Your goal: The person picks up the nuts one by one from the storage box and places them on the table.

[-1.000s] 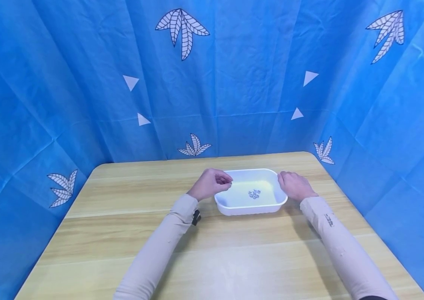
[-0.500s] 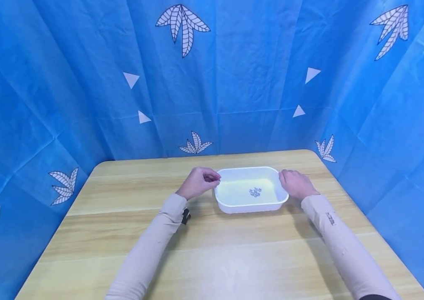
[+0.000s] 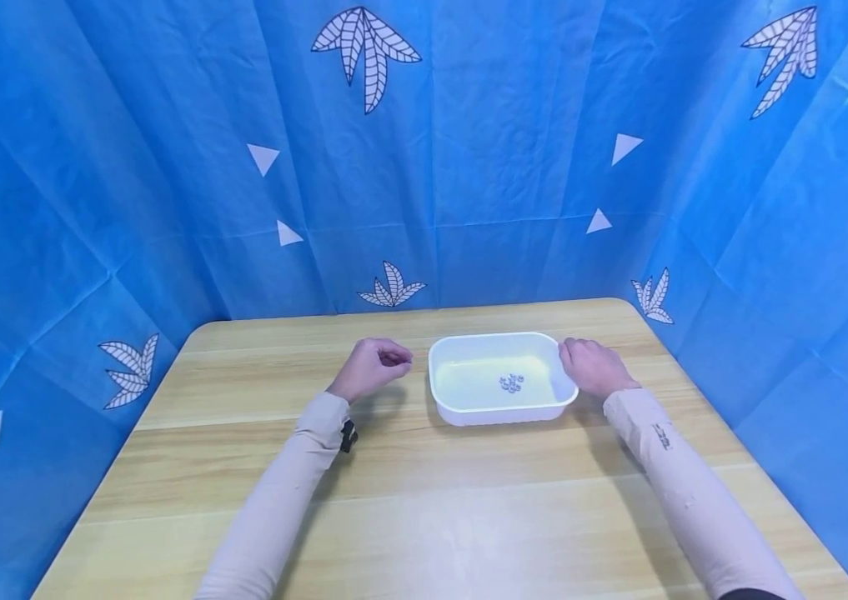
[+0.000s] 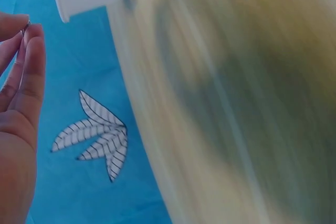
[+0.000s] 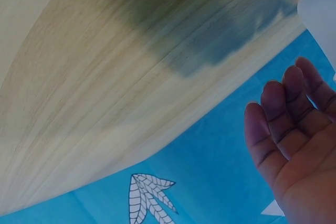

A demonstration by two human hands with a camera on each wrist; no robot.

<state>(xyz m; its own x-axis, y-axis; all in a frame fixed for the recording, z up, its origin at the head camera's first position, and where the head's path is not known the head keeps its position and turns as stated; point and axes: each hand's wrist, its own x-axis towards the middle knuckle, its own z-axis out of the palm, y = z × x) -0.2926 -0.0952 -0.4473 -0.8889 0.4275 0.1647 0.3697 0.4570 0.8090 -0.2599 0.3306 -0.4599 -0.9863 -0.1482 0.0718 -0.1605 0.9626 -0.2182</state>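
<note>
A white plastic tray [image 3: 499, 413] stands on the table, with several small grey metal pieces [image 3: 511, 383], perhaps nuts, clustered on its floor. My left hand [image 3: 374, 367] is in the air just left of the tray, apart from it. Between its thumb and fingertips it pinches a small dark shiny piece [image 4: 25, 29], too small to identify. At the tray's right end, my right hand [image 3: 594, 367] holds the rim. The right wrist view shows its fingers [image 5: 257, 127] slightly bent outside the tray wall; the thumb is hidden there.
The wooden table [image 3: 424, 517] has rounded far corners. Blue curtains [image 3: 499, 167] with leaf and triangle prints hang behind it and at both sides. A black strap piece [image 3: 348, 436] sits at the left wrist.
My left hand has moved left, from over the tray's left rim to beside the tray, with the small piece in its fingertips. The right hand stays at the right rim.
</note>
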